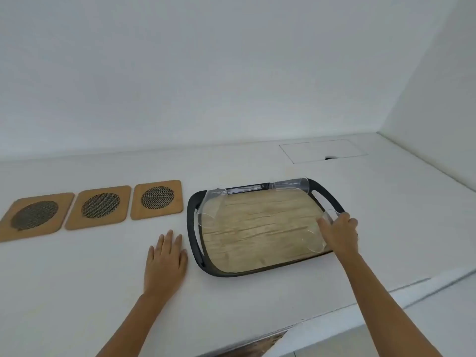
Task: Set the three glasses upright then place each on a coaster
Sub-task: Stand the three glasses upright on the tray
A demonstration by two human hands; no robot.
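Surface: white counter (257, 300)
Left: three coasters (100, 207) in a row
Right: dark-rimmed tray (195, 243)
Front: left hand (164, 264) resting flat

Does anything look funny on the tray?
Yes: three clear glasses lie tipped on their sides on the black-rimmed wooden tray, at its left, back and right, where the right hand grips one.

Bright, even, soft light; faint shadows, slight blur, wide-angle bending at edges.
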